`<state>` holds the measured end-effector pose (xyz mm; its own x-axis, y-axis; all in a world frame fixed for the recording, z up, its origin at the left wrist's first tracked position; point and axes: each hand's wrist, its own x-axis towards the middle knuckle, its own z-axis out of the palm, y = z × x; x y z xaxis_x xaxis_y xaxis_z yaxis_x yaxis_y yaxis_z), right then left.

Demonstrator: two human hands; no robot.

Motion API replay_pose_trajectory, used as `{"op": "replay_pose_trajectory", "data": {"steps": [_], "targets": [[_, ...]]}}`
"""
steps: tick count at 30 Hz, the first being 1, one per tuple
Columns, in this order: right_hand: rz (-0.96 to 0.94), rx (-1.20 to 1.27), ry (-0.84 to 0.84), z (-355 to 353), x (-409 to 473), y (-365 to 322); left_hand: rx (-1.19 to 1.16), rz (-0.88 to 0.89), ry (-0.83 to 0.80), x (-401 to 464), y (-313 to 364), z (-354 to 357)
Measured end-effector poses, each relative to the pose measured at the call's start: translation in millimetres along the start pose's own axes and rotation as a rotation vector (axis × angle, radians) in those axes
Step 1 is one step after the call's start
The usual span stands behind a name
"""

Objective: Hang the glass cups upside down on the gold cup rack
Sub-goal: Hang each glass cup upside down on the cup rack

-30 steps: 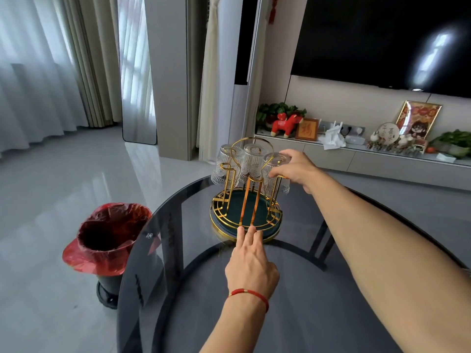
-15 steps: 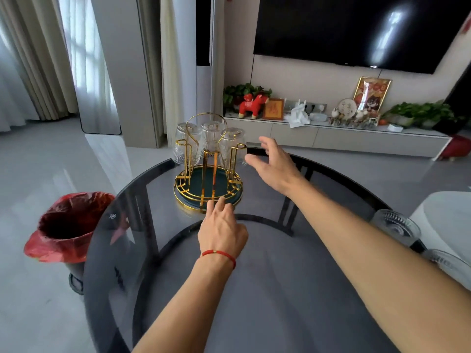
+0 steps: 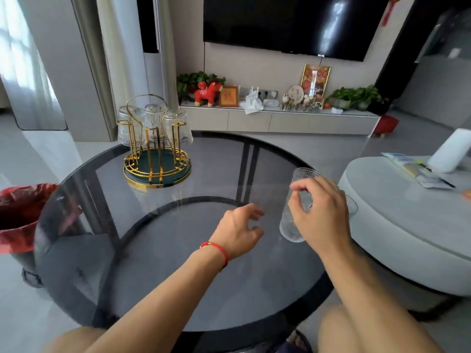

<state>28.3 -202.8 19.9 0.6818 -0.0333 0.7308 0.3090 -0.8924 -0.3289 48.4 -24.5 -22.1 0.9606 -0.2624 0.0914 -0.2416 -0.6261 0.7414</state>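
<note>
Rack (image 3: 157, 159) at the table's (image 3: 178, 263) ten o'clock already carries three inverted cups; at least one more remains. Right hand (image 3: 321, 215) closes around a cup (image 3: 297, 205) at three o'clock, while the left hand (image 3: 238, 230) hovers beside it, half-open and empty.

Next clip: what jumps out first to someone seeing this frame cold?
Most likely the right hand closed around a ribbed glass cup at the right edge of the dark round glass table, with the left hand open beside it, a red string on its wrist. Then the gold cup rack at the table's far left, three glasses already hanging upside down on it.
</note>
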Motion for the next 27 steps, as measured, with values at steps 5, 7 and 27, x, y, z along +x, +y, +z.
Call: {"op": "replay_pose_trajectory", "data": {"steps": [5,7,27], "targets": [[0.155,-0.276,-0.266,1.7,-15.8,19.4,-0.033,-0.007,-0.001,-5.9,-2.9,2.3],[0.124,-0.281,-0.289,3.3,-14.4,16.3,-0.054,-0.014,0.008,-7.4,-5.0,2.0],[0.794,0.862,-0.303,55.2,-9.5,-65.1,-0.782,-0.134,0.182,-9.3,-16.6,-58.7]]}}
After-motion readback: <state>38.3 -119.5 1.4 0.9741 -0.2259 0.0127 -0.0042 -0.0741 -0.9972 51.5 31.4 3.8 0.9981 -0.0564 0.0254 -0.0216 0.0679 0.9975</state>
